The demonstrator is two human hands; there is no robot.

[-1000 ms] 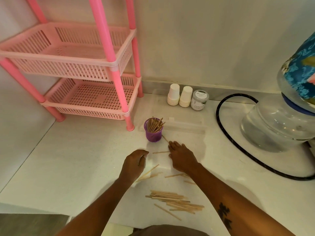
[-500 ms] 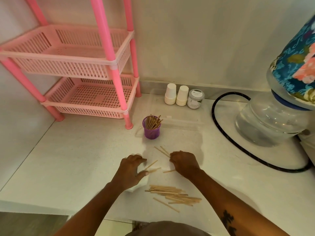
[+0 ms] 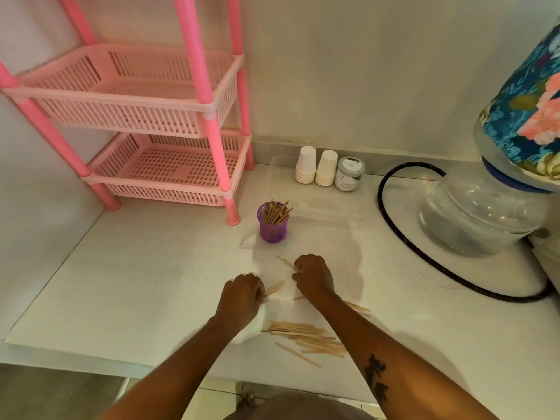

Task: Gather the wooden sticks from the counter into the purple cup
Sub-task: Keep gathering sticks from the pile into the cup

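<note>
A cup (image 3: 272, 227) filled with upright sticks is seen mid-table (image 3: 136, 283), just right of a two-tier rack (image 3: 169, 165) at the back left. Behind the cup, two stacks of paper cups (image 3: 315, 169) and a jar (image 3: 349, 174) are lined along the wall; a water bottle (image 3: 485, 219) is ringed by a hose (image 3: 394, 225) at right. A pile of sticks (image 3: 303, 336) is spread near the front edge, between two forearms, with the left hand (image 3: 241, 298) and right hand (image 3: 313, 277) placed between pile and cup.

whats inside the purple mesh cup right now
The purple mesh cup holds a bundle of thin wooden sticks standing upright, their tops fanning above the rim. Their lower ends and the cup's bottom are hidden by the cup wall, so anything beneath them cannot be seen.
</note>
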